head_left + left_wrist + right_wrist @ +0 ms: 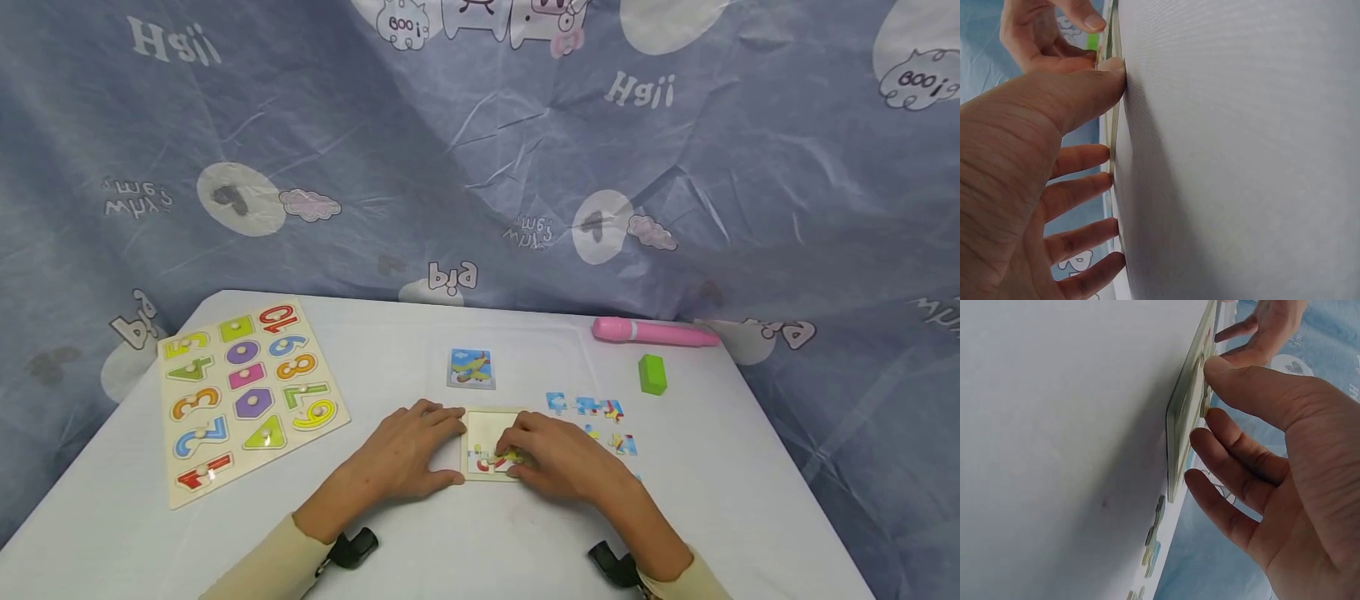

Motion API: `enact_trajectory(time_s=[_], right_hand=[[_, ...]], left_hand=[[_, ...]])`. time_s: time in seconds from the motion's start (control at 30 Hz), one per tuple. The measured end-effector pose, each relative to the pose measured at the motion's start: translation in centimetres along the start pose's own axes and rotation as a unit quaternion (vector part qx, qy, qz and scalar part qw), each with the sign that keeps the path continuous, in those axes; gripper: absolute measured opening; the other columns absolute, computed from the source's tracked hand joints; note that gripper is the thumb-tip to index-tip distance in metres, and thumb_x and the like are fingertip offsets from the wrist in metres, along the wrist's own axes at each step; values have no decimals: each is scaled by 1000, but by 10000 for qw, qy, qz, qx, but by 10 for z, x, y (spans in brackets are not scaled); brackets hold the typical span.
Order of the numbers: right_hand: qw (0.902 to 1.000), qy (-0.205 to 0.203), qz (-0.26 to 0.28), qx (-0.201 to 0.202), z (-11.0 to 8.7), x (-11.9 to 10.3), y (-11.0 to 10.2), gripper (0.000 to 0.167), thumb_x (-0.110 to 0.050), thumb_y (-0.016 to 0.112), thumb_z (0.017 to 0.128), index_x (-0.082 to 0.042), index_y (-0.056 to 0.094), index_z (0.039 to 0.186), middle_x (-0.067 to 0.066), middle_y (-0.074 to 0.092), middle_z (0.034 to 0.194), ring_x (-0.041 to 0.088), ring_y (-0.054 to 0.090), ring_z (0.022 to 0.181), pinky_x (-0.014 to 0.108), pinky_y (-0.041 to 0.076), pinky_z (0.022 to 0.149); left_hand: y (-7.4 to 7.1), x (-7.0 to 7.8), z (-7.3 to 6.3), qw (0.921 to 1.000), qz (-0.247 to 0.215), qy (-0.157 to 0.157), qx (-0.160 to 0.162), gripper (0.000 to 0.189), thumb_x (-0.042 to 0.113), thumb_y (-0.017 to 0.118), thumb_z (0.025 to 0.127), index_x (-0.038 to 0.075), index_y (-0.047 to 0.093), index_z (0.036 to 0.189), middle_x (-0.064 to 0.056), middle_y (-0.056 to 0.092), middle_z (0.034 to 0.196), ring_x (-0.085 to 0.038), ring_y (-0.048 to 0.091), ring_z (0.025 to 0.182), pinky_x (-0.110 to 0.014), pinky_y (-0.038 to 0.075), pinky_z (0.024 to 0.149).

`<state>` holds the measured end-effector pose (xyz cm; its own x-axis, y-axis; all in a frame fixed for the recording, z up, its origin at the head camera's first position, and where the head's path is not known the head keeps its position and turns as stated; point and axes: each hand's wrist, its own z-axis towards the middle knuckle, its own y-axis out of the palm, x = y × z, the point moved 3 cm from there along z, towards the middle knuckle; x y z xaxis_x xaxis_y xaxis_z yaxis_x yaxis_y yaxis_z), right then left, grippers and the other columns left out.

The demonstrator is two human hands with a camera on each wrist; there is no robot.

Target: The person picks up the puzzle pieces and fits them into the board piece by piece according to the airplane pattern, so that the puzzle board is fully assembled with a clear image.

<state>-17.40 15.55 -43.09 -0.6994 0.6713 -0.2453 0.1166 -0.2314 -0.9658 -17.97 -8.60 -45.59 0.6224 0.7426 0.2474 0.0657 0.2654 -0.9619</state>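
A small wooden jigsaw tray (491,423) lies on the white table, with several fitted pieces (483,461) along its near side. My left hand (397,454) rests at the tray's left edge; its fingers are spread and the thumb touches the near corner. Over the tray's near right part, my right hand (566,458) pinches a jigsaw piece (1204,400) between thumb and forefinger. That piece is held low against the tray, and the fingers partly cover it in the head view. Beyond the tray lies a picture card (471,368) of a yellow airplane.
Loose jigsaw pieces (587,406) lie right of the tray, some partly behind the right hand. A wooden number-and-shape board (177,493) takes up the left side. At the back right are a green block (652,375) and a pink pen-shaped object (652,332). A patterned curtain (420,167) hangs behind.
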Motion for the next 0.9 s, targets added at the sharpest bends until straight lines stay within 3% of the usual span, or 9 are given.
enact_trajectory(time_s=[0.6, 0.9], right_hand=[[9994, -349, -50, -16, 5, -3, 5, 19, -18, 84, 94, -28, 78, 109, -6, 66, 107, 8, 59, 94, 28, 54, 81], [9997, -227, 82, -82, 2, -3, 4, 18, -20, 84, 95, -28, 80, 111, -8, 66, 111, 7, 59, 96, 30, 55, 84]], left_hand=[[1, -1, 0, 10000, 76, -3, -6, 65, 59, 81, 91, 22, 67, 142, 2, 59, 157, -23, 54, 139, -52, 52, 105], [0, -1, 0, 10000, 33, -8, 2, 64, 58, 82, 91, 22, 67, 142, 1, 59, 157, -25, 54, 139, -54, 52, 105]])
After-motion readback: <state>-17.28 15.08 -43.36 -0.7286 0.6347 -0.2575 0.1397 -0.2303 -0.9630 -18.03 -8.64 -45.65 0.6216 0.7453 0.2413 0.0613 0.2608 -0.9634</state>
